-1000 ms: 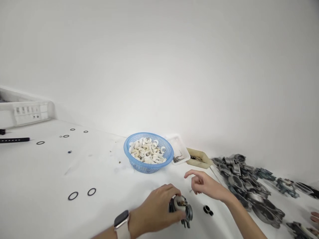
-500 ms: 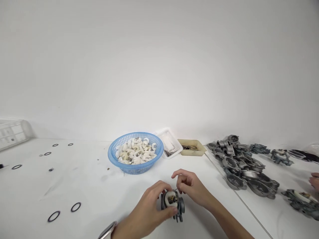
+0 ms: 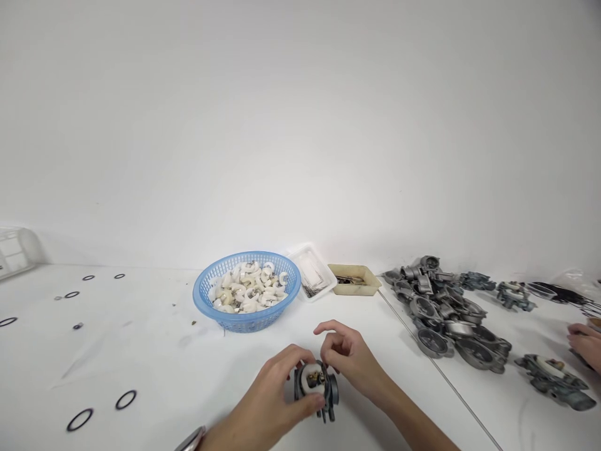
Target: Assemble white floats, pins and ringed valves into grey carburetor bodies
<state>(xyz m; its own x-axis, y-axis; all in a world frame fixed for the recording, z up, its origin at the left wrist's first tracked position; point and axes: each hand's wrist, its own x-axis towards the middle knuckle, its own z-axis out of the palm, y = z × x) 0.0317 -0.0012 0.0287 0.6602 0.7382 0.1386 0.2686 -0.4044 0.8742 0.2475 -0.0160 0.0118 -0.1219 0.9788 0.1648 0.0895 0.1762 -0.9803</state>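
Note:
A grey metal carburetor body (image 3: 332,389) with a white plastic float (image 3: 307,376) and brass parts (image 3: 315,378) in its open top is on the table at the front middle. My left hand (image 3: 277,394) grips it from the left, thumb across the near side of the float and fingers at the far side. At its far right edge my right hand (image 3: 350,357) is pinched, thumb against bent fingers, with the index finger raised and curved. Whatever sits in that pinch is too small and hidden to name.
Behind are a blue basket (image 3: 200,299) of white floats, a white tray (image 3: 307,266) of thin pins and a beige tray (image 3: 375,285). Metal carburetor parts (image 3: 446,313) are piled to the right, near another person's hand (image 3: 585,343). Black rings (image 3: 126,399) are scattered left.
The view has swung slightly right, so everything appears shifted left. My right fingertips have come in closer against the carburetor's edge. More of the other person's hand shows.

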